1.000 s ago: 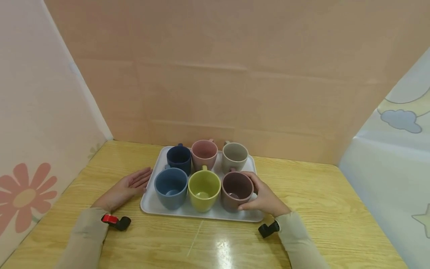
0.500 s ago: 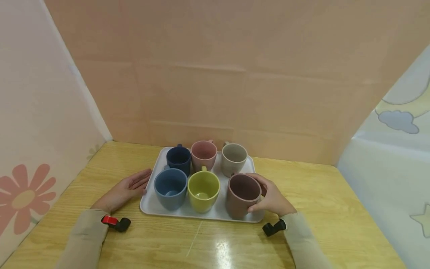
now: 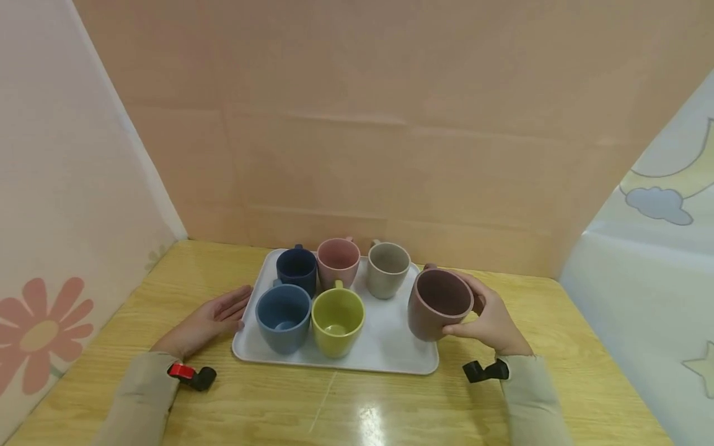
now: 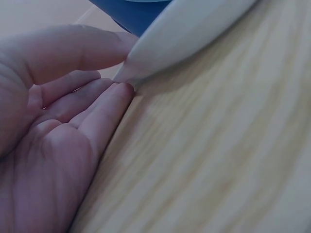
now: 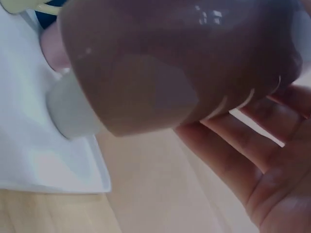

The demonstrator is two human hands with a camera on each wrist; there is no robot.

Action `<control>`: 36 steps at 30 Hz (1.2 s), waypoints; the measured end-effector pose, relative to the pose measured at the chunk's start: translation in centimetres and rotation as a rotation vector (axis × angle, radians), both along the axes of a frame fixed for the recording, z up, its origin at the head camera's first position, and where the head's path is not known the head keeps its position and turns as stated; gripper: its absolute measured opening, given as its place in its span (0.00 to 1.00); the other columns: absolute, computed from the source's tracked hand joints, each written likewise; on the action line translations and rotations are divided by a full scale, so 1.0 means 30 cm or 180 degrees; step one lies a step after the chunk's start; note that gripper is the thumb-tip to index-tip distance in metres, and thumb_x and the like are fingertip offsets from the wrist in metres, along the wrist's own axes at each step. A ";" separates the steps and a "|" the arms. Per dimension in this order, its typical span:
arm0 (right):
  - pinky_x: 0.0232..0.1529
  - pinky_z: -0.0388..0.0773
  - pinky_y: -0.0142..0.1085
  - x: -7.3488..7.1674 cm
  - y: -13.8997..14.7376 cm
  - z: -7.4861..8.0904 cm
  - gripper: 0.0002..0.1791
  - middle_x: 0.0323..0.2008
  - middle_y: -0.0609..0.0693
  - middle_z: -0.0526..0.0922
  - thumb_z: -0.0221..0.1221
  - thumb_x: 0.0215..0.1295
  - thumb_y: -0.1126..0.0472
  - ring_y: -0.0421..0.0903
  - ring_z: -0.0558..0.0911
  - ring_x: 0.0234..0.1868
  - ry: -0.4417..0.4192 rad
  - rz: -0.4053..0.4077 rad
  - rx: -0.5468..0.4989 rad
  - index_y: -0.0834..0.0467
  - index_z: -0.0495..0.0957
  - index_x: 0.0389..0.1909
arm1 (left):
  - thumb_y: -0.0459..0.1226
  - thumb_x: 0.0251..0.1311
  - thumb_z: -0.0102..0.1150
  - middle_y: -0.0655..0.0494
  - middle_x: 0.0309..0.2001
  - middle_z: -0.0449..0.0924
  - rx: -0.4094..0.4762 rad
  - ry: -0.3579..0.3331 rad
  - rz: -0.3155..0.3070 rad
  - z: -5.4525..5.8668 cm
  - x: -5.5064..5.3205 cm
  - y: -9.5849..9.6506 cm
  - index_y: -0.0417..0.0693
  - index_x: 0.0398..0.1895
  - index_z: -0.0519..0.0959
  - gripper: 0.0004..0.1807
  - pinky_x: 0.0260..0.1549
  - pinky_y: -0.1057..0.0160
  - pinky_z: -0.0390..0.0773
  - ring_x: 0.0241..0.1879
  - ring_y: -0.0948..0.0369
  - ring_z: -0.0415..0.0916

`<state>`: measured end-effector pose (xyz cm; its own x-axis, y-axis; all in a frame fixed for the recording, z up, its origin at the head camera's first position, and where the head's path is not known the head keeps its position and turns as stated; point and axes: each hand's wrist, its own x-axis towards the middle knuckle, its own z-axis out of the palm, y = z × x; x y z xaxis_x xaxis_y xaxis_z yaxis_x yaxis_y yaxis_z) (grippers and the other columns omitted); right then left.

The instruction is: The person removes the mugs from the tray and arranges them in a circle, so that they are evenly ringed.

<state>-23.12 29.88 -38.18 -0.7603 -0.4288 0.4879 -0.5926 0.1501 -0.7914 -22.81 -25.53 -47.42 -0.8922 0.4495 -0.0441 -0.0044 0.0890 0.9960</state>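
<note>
My right hand grips a brown mug round its side, thumb toward me and fingers behind. The mug is raised over the tray's right edge and tilts a little, handle at the back. In the right wrist view its glossy side fills the top, with fingers pressed along it. My left hand lies at the left edge of the white tray, fingers straight. The left wrist view shows its fingertips touching the tray rim. A blue mug and a yellow mug stand in the tray's front row.
Behind them in the tray stand a navy mug, a pink mug and a light grey mug. The tray rests on a wooden table. A plain back wall and patterned side panels enclose it.
My right hand has lifted the brown mug from the tray's front right and moved it right and upward, baring the tray there. My left hand stays at the tray's left edge.
</note>
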 end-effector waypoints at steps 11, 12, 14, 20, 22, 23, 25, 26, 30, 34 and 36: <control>0.45 0.79 0.23 0.015 0.053 -0.007 0.47 0.56 0.37 0.80 0.72 0.41 0.84 0.33 0.81 0.51 0.0044 -0.0935 0.0139 0.69 0.69 0.68 | 0.33 0.72 0.58 0.46 0.82 0.43 -0.0041 -0.0020 -0.0007 0.001 -0.010 0.002 0.43 0.82 0.46 0.43 0.61 0.74 0.68 0.76 0.61 0.54; 0.45 0.79 0.23 0.014 0.062 -0.011 0.47 0.56 0.36 0.80 0.72 0.41 0.84 0.33 0.81 0.51 0.0029 -0.0976 0.0130 0.69 0.68 0.68 | 0.33 0.72 0.58 0.46 0.82 0.44 -0.0042 -0.0017 -0.0006 0.003 -0.012 0.004 0.43 0.82 0.46 0.43 0.61 0.74 0.68 0.76 0.58 0.53; 0.45 0.79 0.22 0.011 0.080 -0.022 0.47 0.56 0.37 0.79 0.71 0.43 0.84 0.33 0.80 0.51 -0.0026 -0.1046 0.0087 0.67 0.68 0.69 | 0.34 0.72 0.58 0.48 0.82 0.44 -0.0045 -0.0030 -0.0006 0.007 -0.012 0.007 0.45 0.82 0.46 0.43 0.61 0.74 0.68 0.77 0.54 0.50; 0.47 0.77 0.21 -0.024 0.119 -0.053 0.47 0.59 0.36 0.75 0.73 0.51 0.76 0.31 0.78 0.53 -0.0194 -0.1438 0.0271 0.58 0.66 0.74 | 0.35 0.72 0.58 0.48 0.82 0.44 -0.0053 -0.0046 0.0018 0.009 -0.001 0.004 0.46 0.82 0.46 0.42 0.61 0.72 0.69 0.78 0.52 0.49; 0.48 0.76 0.20 -0.039 0.125 -0.059 0.47 0.61 0.38 0.75 0.75 0.54 0.70 0.31 0.76 0.55 -0.0305 -0.1633 0.0368 0.54 0.65 0.75 | 0.35 0.72 0.58 0.49 0.82 0.44 -0.0065 -0.0044 0.0055 0.007 0.001 -0.002 0.46 0.82 0.47 0.42 0.61 0.72 0.69 0.77 0.54 0.51; 0.49 0.75 0.19 -0.044 0.128 -0.062 0.48 0.62 0.40 0.75 0.75 0.55 0.67 0.31 0.75 0.56 -0.0378 -0.1743 0.0410 0.52 0.64 0.76 | 0.34 0.72 0.58 0.49 0.82 0.44 -0.0062 -0.0042 0.0069 0.006 0.000 -0.004 0.46 0.82 0.47 0.42 0.61 0.73 0.70 0.77 0.56 0.52; 0.50 0.74 0.18 -0.055 0.135 -0.068 0.49 0.65 0.45 0.73 0.76 0.56 0.61 0.33 0.74 0.59 -0.0545 -0.1935 0.0436 0.48 0.62 0.77 | 0.35 0.72 0.58 0.48 0.82 0.45 -0.0058 -0.0041 0.0096 0.004 0.000 -0.009 0.46 0.82 0.47 0.42 0.60 0.73 0.70 0.76 0.60 0.55; 0.49 0.73 0.18 -0.060 0.138 -0.071 0.49 0.67 0.47 0.72 0.76 0.56 0.59 0.36 0.73 0.60 -0.0630 -0.2024 0.0433 0.46 0.61 0.77 | 0.35 0.72 0.58 0.48 0.82 0.45 -0.0045 -0.0041 0.0098 0.003 -0.001 -0.011 0.45 0.82 0.47 0.42 0.60 0.73 0.70 0.75 0.62 0.56; 0.48 0.72 0.17 -0.068 0.163 -0.085 0.51 0.71 0.53 0.68 0.75 0.57 0.56 0.47 0.71 0.66 -0.0873 -0.2324 0.0351 0.45 0.59 0.79 | 0.35 0.72 0.59 0.46 0.81 0.44 0.0034 -0.0064 0.0045 0.002 -0.003 -0.008 0.43 0.82 0.46 0.43 0.61 0.72 0.70 0.71 0.70 0.61; 0.47 0.71 0.17 -0.075 0.186 -0.102 0.50 0.71 0.53 0.68 0.75 0.58 0.55 0.49 0.70 0.67 -0.0969 -0.2508 0.0225 0.46 0.59 0.78 | 0.33 0.71 0.59 0.44 0.81 0.43 0.0093 -0.0061 0.0006 0.001 -0.007 -0.002 0.41 0.82 0.45 0.43 0.61 0.72 0.70 0.68 0.75 0.63; 0.48 0.71 0.17 -0.081 0.191 -0.112 0.50 0.71 0.53 0.69 0.75 0.57 0.55 0.48 0.71 0.66 -0.0979 -0.2566 0.0198 0.46 0.59 0.78 | 0.33 0.71 0.59 0.44 0.81 0.43 0.0097 -0.0057 0.0011 -0.001 -0.010 -0.002 0.41 0.82 0.46 0.43 0.61 0.72 0.70 0.67 0.76 0.64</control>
